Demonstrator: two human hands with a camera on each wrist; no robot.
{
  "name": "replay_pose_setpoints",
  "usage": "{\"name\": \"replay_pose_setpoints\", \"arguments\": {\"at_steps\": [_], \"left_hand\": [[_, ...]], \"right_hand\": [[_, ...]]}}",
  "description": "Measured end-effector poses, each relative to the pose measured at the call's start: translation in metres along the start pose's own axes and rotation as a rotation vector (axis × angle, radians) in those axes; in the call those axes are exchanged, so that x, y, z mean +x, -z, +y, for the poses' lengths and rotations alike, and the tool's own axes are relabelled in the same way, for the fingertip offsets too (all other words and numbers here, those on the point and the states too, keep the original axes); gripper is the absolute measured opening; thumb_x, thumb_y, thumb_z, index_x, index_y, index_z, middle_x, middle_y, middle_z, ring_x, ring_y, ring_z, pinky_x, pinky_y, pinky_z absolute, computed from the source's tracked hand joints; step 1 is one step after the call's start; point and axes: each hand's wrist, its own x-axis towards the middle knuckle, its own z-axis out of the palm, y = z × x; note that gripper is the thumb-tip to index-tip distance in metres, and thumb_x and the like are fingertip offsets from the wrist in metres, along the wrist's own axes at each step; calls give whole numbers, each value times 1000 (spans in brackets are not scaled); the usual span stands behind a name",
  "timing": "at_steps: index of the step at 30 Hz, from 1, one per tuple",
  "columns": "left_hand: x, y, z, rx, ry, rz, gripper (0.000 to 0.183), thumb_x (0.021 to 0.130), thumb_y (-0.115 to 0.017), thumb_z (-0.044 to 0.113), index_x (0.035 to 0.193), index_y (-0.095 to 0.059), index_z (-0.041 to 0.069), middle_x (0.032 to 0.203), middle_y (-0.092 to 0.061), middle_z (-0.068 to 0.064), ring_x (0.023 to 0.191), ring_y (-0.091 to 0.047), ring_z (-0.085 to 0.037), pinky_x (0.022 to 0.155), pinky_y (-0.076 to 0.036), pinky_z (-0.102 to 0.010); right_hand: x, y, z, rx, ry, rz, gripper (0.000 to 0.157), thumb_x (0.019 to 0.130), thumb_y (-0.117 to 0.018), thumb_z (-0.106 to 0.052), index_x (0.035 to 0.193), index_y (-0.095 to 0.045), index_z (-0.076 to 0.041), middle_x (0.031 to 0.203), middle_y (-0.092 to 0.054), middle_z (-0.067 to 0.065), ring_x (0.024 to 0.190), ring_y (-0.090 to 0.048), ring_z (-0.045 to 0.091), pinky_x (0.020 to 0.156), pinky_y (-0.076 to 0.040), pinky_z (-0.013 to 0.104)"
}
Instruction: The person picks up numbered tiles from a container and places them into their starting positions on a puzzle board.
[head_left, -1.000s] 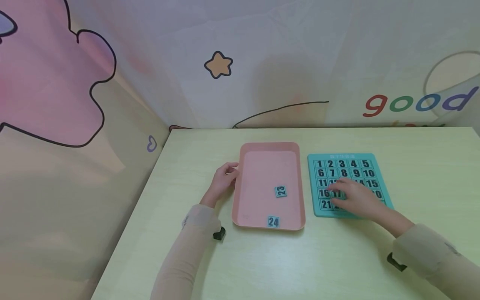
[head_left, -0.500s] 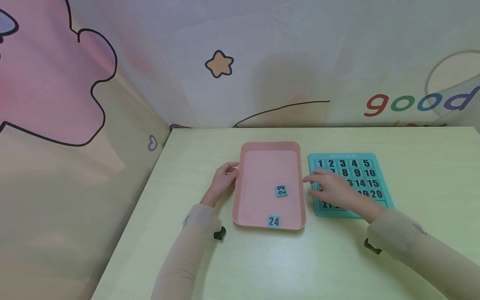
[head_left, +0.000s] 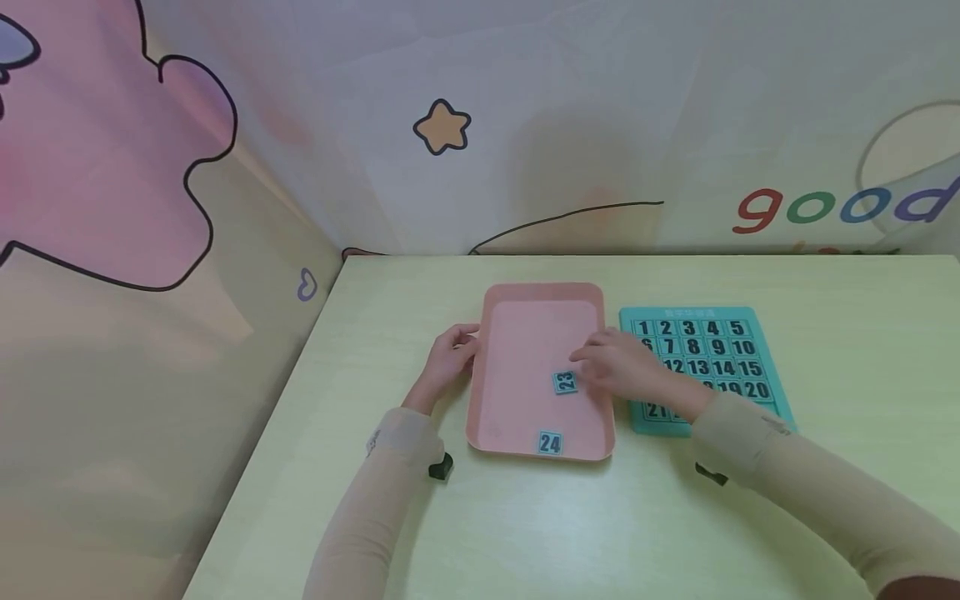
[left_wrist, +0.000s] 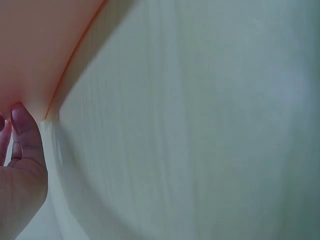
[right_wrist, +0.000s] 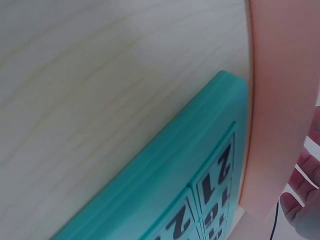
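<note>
My left hand (head_left: 447,360) touches the outer left side of a shallow pink tray (head_left: 487,392). The left wrist view shows the thumb (left_wrist: 27,132) against the tray's wall. My right hand (head_left: 618,362) reaches over the tray's right rim, its fingers loosely bent beside a small tile numbered 23 (head_left: 565,382). No tile shows between those fingers. Another tile, numbered 24 (head_left: 550,442), lies at the tray's near end. To the right, under my right forearm, is a teal number board (head_left: 697,312) with rows of numbered tiles; the hand and sleeve cover part of its lower left.
Tray and board lie side by side on a pale wooden table (head_left: 555,533), with a narrow gap between them. Behind the table hangs a printed cloth backdrop (head_left: 562,125). Each wrist has a small dark device below the sleeve cuff.
My right hand has moved left from the number board to above the tray, beside tile 23. My left hand has stayed at the tray's edge. Both tiles in the tray lie as before.
</note>
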Motion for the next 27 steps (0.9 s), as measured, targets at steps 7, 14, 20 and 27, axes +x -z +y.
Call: {"name": "replay_pose_setpoints", "arguments": {"at_steps": [7, 14, 20, 27], "left_hand": [[1, -1, -2, 6, 5, 5, 31, 85, -50, 6, 116, -53, 3, 84, -50, -4, 61, -51, -10, 56, -44, -21], [3, 0, -3, 15, 5, 13, 31, 85, -50, 5, 116, -53, 3, 83, -49, -4, 60, -50, -10, 56, -44, -21], [2, 0, -2, 25, 2, 12, 31, 85, -50, 5, 115, -53, 3, 83, -49, -4, 60, -50, -9, 55, -44, -21], [1, -1, 0, 26, 8, 12, 31, 85, -50, 5, 116, -53, 3, 84, -49, -4, 60, -50, -9, 56, -44, -21]], "right_hand": [[10, -10, 0, -80, -22, -32, 28, 78, -61, -19, 106, -64, -16, 98, -60, 1, 98, -47, 20, 93, -31, 47], [18, -17, -3, -148, 5, -54, 32, 76, -61, -13, 107, -64, -18, 101, -62, 0, 101, -46, 21, 102, -19, 54], [22, -18, -8, -119, 27, -106, 35, 74, -64, -10, 109, -62, -16, 101, -62, 2, 96, -48, 20, 100, -25, 51], [23, -22, -13, -149, 41, -132, 30, 73, -65, -13, 103, -65, -15, 89, -63, -2, 80, -47, 15, 83, -34, 40]]}}
